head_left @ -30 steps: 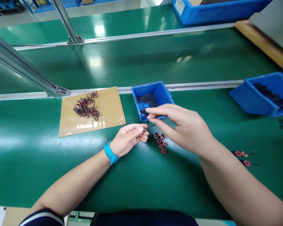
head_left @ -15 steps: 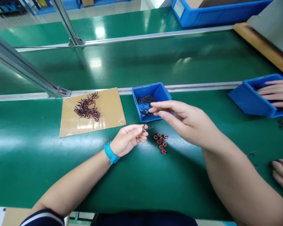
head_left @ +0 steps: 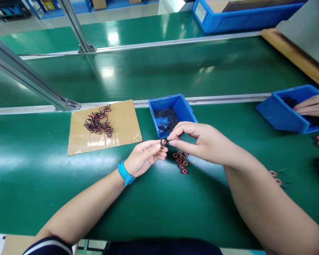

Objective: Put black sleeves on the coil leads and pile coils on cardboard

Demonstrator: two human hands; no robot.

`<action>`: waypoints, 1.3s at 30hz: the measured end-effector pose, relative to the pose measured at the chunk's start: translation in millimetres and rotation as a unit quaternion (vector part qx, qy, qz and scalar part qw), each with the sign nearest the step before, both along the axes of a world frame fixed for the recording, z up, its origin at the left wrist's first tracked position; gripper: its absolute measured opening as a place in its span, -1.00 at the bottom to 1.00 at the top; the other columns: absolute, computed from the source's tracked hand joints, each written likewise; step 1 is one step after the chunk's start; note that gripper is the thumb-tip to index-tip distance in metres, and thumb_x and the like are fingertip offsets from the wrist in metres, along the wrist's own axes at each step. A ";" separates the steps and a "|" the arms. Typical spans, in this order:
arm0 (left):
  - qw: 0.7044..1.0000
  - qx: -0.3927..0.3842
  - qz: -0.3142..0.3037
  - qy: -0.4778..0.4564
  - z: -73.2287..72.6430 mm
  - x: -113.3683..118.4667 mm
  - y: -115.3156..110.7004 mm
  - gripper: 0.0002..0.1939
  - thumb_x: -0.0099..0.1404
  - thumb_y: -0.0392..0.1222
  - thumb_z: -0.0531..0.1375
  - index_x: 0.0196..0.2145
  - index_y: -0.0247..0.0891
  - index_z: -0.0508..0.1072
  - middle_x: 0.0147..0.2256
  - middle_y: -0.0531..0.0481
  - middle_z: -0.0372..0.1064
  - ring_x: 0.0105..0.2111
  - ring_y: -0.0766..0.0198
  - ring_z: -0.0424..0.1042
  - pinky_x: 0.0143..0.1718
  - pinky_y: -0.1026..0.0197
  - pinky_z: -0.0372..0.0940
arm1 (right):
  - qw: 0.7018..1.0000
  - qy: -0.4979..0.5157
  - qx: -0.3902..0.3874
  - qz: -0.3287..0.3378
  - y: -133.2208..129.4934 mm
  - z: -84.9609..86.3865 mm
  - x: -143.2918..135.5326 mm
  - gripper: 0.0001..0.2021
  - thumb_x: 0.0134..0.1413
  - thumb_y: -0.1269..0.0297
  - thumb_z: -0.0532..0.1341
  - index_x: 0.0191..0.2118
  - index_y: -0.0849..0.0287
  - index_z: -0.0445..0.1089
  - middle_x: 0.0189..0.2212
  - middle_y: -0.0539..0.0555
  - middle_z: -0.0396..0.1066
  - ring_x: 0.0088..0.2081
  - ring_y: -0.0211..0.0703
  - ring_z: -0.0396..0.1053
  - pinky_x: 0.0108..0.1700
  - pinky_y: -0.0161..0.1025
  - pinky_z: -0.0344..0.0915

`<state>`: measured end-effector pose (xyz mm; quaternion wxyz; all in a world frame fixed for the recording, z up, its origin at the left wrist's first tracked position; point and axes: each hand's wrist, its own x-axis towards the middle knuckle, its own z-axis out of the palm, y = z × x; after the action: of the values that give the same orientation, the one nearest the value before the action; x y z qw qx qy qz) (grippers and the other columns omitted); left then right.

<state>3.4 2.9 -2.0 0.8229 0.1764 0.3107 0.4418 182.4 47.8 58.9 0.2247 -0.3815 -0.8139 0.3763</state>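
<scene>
My left hand (head_left: 148, 156), with a blue band at the wrist, pinches a small copper-wound coil (head_left: 162, 145) with short black pieces sticking up from it. Right beside it, my right hand (head_left: 190, 139) is closed in a pinch, its thumb and forefinger on a thin black tube (head_left: 167, 140) at the coil's side. The fingertips partly hide where tube and coil meet. Below the right hand lies a group of small red and copper ring coils (head_left: 179, 160). Just behind the hands stands a blue bin (head_left: 187, 109) holding many short black tubes (head_left: 170, 117).
A cardboard sheet (head_left: 124, 120) to the left bears a pile of coils with black ends (head_left: 98, 120). At right, a co-worker's hand (head_left: 315, 105) reaches into another blue bin (head_left: 278, 111). Further coils (head_left: 275, 177) lie near my right forearm. A metal rail (head_left: 225, 98) runs behind.
My right hand has moved left and down from above the bin to the coil, and its fingers have closed to a pinch. My left hand stays put. The co-worker's hands have shifted.
</scene>
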 end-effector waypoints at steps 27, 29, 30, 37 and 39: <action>1.000 0.015 -0.011 0.003 0.3 1.0 -1.0 -0.78 -0.05 -0.22 0.38 -0.38 -0.30 0.55 -0.45 0.00 0.51 -0.47 0.40 0.46 -0.36 0.35 0.35 | 0.996 0.083 -0.037 -0.005 -5.6 -9.4 -8.8 -0.59 0.03 0.45 0.15 0.03 0.16 0.12 -0.35 0.03 0.40 -0.29 -0.24 0.38 -0.18 -0.21 0.33; 1.000 0.012 -0.012 0.005 0.4 1.6 -0.7 -0.78 -0.07 -0.22 0.39 -0.40 -0.31 0.55 -0.46 0.00 0.51 -0.47 0.39 0.47 -0.36 0.34 0.36 | 0.997 0.072 -0.028 -0.003 -6.3 -8.8 -9.1 -0.55 0.03 0.45 0.15 0.06 0.15 0.10 -0.35 0.02 0.40 -0.30 -0.23 0.38 -0.18 -0.20 0.33; 1.000 0.009 -0.012 0.007 0.8 2.1 -0.5 -0.77 -0.08 -0.22 0.40 -0.40 -0.31 0.55 -0.46 -0.01 0.51 -0.47 0.39 0.47 -0.36 0.34 0.36 | 0.998 0.066 -0.025 0.000 -6.4 -8.1 -8.4 -0.54 0.03 0.43 0.15 0.08 0.15 0.09 -0.35 0.03 0.40 -0.29 -0.23 0.39 -0.17 -0.20 0.33; 0.996 0.021 -0.018 0.088 6.5 -8.1 -6.9 -0.70 -0.13 -0.24 0.41 -0.38 -0.32 0.50 -0.40 -0.03 0.53 -0.40 0.30 0.50 -0.26 0.20 0.38 | 0.988 -0.034 0.103 -0.106 12.6 -4.3 10.2 -0.57 0.07 0.33 0.15 0.09 0.19 0.21 -0.25 0.13 0.43 -0.27 -0.14 0.41 -0.15 -0.13 0.34; 0.982 0.053 -0.022 0.178 6.2 -23.1 -12.8 -0.70 -0.13 -0.25 0.40 -0.38 -0.32 0.49 -0.38 -0.05 0.53 -0.35 0.27 0.50 -0.21 0.16 0.37 | 0.973 -0.104 0.157 -0.136 24.0 -5.8 9.9 -0.65 0.08 0.35 0.14 0.02 0.27 0.31 -0.23 0.19 0.43 -0.27 -0.10 0.41 -0.13 -0.11 0.33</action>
<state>-19.7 -9.9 4.1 0.7534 0.3024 0.4241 0.4014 192.3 71.8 53.0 0.2445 -0.4854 -0.8224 0.1682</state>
